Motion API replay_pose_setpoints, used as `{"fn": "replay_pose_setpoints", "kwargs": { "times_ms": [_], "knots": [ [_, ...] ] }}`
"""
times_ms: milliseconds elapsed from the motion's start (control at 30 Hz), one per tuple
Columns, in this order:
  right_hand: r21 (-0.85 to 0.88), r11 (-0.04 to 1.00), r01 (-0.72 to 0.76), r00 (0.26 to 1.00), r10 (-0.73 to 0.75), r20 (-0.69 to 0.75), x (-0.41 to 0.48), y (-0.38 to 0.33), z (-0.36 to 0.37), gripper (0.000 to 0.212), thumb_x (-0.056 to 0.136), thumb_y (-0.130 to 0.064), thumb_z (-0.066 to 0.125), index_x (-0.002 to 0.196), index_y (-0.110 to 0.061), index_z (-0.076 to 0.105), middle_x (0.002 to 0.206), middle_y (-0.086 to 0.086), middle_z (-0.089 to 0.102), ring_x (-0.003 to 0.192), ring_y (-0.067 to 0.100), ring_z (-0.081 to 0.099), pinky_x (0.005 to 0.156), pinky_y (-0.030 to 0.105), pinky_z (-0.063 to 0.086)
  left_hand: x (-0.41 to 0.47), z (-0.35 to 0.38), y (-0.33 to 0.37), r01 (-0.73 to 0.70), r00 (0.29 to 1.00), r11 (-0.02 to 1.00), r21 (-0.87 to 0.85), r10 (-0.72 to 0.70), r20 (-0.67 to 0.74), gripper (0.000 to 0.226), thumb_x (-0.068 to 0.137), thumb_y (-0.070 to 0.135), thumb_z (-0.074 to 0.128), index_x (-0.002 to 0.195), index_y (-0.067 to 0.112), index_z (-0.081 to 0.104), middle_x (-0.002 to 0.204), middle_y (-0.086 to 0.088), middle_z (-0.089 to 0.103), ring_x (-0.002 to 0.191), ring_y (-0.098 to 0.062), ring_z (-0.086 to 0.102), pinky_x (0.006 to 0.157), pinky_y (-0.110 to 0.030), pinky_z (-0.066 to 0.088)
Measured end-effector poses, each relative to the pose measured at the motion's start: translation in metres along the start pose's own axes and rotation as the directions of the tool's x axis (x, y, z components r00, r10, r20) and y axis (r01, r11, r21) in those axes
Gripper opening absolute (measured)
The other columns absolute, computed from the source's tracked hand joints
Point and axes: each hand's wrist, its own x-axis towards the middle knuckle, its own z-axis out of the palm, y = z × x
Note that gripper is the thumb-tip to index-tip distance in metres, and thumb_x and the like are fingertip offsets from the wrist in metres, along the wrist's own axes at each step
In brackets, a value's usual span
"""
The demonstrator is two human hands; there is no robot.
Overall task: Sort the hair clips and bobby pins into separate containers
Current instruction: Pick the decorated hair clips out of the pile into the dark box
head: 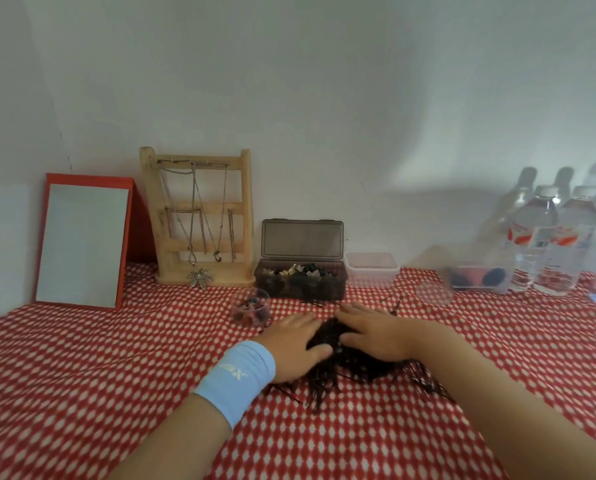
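Pressing down on a dark pile of bobby pins [355, 370] with both hands, in the middle of the red dotted cloth [116, 358]. Laid the left hand [291, 344] flat on the pile's left side, fingers straight, gripping nothing. Laid the right hand [376, 336] flat on the right side, fingers spread a little, gripping nothing too. Saw hair clips [301, 270] in the dark box [300, 289] with its lid up, just behind the pile. Saw a small clear cup [251, 308] left of it, a clear tub [371, 271] right of it.
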Motion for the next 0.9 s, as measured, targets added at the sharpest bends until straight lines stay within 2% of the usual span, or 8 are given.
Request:
{"fn": "replay_pose_setpoints", "kwargs": {
  "times_ms": [67,267,333,433,633,767,833,900],
  "knots": [
    [-0.008,1.000,-0.010,1.000,0.010,0.015,-0.005,0.005,0.011,0.065,0.107,-0.055,0.022,0.161,-0.030,-0.005,0.169,-0.002,-0.013,0.154,0.017,-0.015,0.124,0.043,-0.007,-0.001,0.011,0.007,0.040,0.998,0.997,0.061,-0.043,0.045,0.070,0.100,0.060,0.019,0.157,0.024,-0.002,0.165,0.003,-0.009,0.151,-0.017,-0.008,0.123,-0.039,-0.003],
    [0.027,0.999,0.024,0.999,-0.025,0.033,-0.028,0.009,0.016,0.065,0.107,-0.052,0.023,0.159,-0.033,-0.011,0.167,-0.008,-0.015,0.153,0.013,-0.017,0.123,0.041,-0.007,-0.002,0.017,0.022,0.018,0.997,0.995,0.096,-0.011,-0.074,0.069,0.101,0.056,0.018,0.157,0.025,-0.007,0.164,0.006,-0.015,0.150,-0.012,-0.015,0.122,-0.041,-0.009],
    [0.116,0.992,0.059,0.998,-0.063,0.030,-0.037,0.011,0.014,0.066,0.108,-0.047,0.031,0.160,-0.036,-0.008,0.168,-0.011,-0.004,0.154,0.013,-0.006,0.123,0.039,-0.001,0.000,0.018,0.031,-0.033,0.992,0.996,0.083,0.043,-0.117,0.068,0.101,0.055,0.020,0.157,0.025,-0.007,0.165,0.006,-0.010,0.150,-0.011,-0.012,0.123,-0.040,-0.006],
    [0.274,0.956,0.101,0.994,-0.088,-0.057,-0.047,0.017,0.012,0.067,0.106,-0.035,0.045,0.160,-0.041,0.004,0.163,-0.011,0.027,0.149,0.016,0.029,0.119,0.033,0.022,0.004,0.020,0.043,-0.051,0.997,0.998,0.021,0.052,-0.050,0.070,0.101,0.054,0.022,0.156,0.025,-0.011,0.165,0.006,-0.006,0.151,-0.011,-0.006,0.123,-0.042,-0.003],
    [0.437,0.897,0.070,0.969,0.043,-0.244,-0.056,0.036,0.014,0.081,0.099,-0.027,0.062,0.158,-0.047,0.010,0.149,-0.017,0.050,0.141,0.008,0.041,0.118,0.031,0.028,0.005,0.013,0.039,-0.067,0.997,0.996,0.060,0.069,-0.028,0.055,0.104,0.047,0.025,0.156,0.034,0.012,0.165,0.007,0.001,0.151,-0.015,0.002,0.123,-0.039,0.005],
    [0.345,0.938,0.037,0.937,0.088,-0.339,-0.060,0.048,0.008,0.057,0.103,-0.033,0.053,0.155,-0.039,0.031,0.160,-0.013,0.035,0.149,0.014,0.028,0.121,0.035,0.019,0.004,0.010,0.038,-0.070,0.977,0.997,0.013,0.071,-0.200,0.054,0.101,0.048,0.036,0.153,0.035,0.027,0.161,0.013,0.021,0.148,-0.011,0.017,0.122,-0.039,0.014],
    [0.164,0.984,-0.065,0.972,0.099,-0.211,-0.058,0.053,0.012,0.054,0.107,-0.044,0.037,0.158,-0.037,0.023,0.168,-0.007,0.013,0.155,0.018,0.005,0.124,0.043,0.004,0.006,0.011,0.045,-0.126,0.967,0.992,0.001,0.123,-0.223,0.055,0.101,0.051,0.034,0.153,0.037,0.025,0.161,0.015,0.020,0.149,-0.008,0.015,0.122,-0.038,0.014],
    [0.123,0.983,-0.134,0.987,0.144,-0.069,-0.055,0.055,0.021,0.058,0.107,-0.051,0.024,0.161,-0.035,0.008,0.169,-0.001,-0.005,0.155,0.019,-0.010,0.124,0.044,-0.004,0.009,0.015,0.052,-0.163,0.980,0.986,0.021,0.164,-0.111,0.056,0.102,0.052,0.029,0.155,0.037,0.015,0.163,0.014,0.010,0.150,-0.008,0.006,0.123,-0.037,0.007]
  ]
}}
